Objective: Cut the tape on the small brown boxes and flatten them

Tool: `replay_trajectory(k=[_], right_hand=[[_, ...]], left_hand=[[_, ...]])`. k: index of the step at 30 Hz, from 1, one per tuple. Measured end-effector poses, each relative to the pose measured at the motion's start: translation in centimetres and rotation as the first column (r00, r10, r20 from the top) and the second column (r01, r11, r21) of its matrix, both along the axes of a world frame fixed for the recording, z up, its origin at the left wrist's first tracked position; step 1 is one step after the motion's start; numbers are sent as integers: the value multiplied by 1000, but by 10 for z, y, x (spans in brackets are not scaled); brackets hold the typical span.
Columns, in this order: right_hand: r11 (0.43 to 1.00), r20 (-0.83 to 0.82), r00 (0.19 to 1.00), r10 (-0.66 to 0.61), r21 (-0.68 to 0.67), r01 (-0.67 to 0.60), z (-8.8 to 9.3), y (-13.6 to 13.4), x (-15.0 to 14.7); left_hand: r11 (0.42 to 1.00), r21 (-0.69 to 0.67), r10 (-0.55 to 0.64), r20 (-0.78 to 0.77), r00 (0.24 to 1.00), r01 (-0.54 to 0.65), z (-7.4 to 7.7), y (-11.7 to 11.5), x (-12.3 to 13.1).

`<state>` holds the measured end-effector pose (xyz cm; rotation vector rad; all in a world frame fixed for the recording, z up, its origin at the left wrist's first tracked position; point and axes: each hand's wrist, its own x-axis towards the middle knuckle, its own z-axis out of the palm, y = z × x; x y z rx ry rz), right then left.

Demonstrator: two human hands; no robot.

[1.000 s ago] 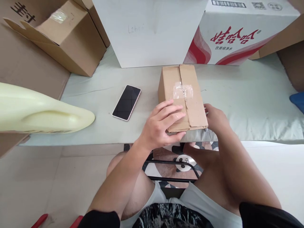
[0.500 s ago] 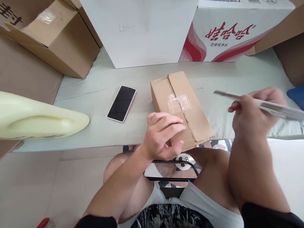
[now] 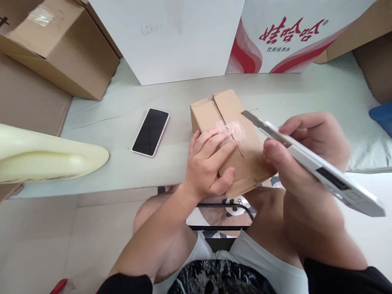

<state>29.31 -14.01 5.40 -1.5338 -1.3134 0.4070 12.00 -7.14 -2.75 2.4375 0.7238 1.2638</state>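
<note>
A small brown cardboard box (image 3: 245, 143) rests at the front edge of the bench, with crumpled clear tape (image 3: 237, 130) across the seam on its top. My left hand (image 3: 208, 161) lies on the box's top, fingers stretched out and spread beside the tape. In my right hand (image 3: 306, 155) is a white utility knife (image 3: 318, 167), gripped between thumb and fingers. Its blade is out and points up and left, over the right side of the box, apart from the tape.
A phone (image 3: 151, 132) lies face up left of the box. Behind stand a white carton (image 3: 174, 45) and a red-and-white water carton (image 3: 288, 45). An open brown box (image 3: 76, 53) is at the back left, a pale yellow rounded object (image 3: 52, 155) at the left, a blue item (image 3: 382, 118) at the right.
My left hand has come down flat onto the box top. My right hand has brought the utility knife leftward, and its blade is now above the box.
</note>
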Motion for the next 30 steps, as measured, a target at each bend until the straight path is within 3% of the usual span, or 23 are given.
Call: replay_trajectory(k=[7, 12, 30], right_hand=[[987, 116, 993, 37, -160, -18, -11, 10, 2], [990, 212, 974, 80, -134, -52, -7, 11, 4], [988, 286, 954, 84, -149, -43, -6, 15, -4]], left_hand=[[999, 34, -2, -20, 1000, 2, 1, -2, 0], [999, 51, -7, 14, 1000, 6, -1, 0, -1], [999, 44, 6, 72, 997, -9, -7, 0, 4]])
